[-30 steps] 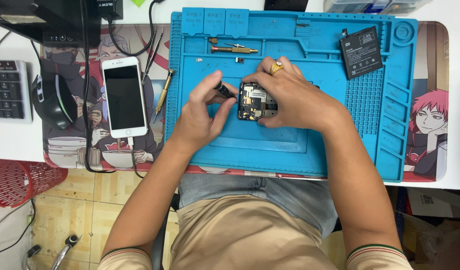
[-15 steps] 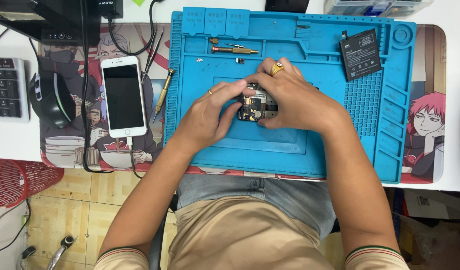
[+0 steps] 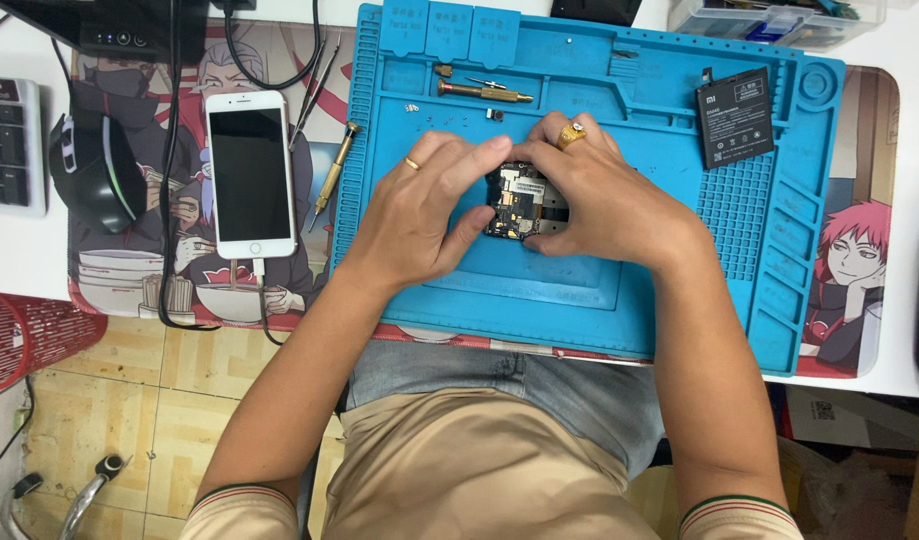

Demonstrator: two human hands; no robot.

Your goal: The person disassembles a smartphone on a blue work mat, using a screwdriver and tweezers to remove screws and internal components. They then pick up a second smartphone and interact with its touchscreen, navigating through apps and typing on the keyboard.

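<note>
Both hands grip a small phone circuit board (image 3: 520, 203) at the centre of the blue repair mat (image 3: 680, 290). Left hand (image 3: 420, 215) fingers pinch its left edge; right hand (image 3: 605, 205) fingers press its right side, steadying it. Black battery (image 3: 736, 117) and brass screwdriver (image 3: 485, 92) lie apart, out of the way.

- Both forearms reach from the near edge toward the far side and converge at the middle, elbows spread wide apart.
- The left hand (image 3: 420, 215) lies palm down, fingers (image 3: 470, 160) stretched to the right, thumb tucked under toward the right hand; a thin ring sits on one finger.
- The right hand (image 3: 605, 205) lies palm down, fingers curled leftward to meet the left fingertips; a gold ring shows on one finger.
- The fingertips of both hands close in on one spot, touching.
</note>
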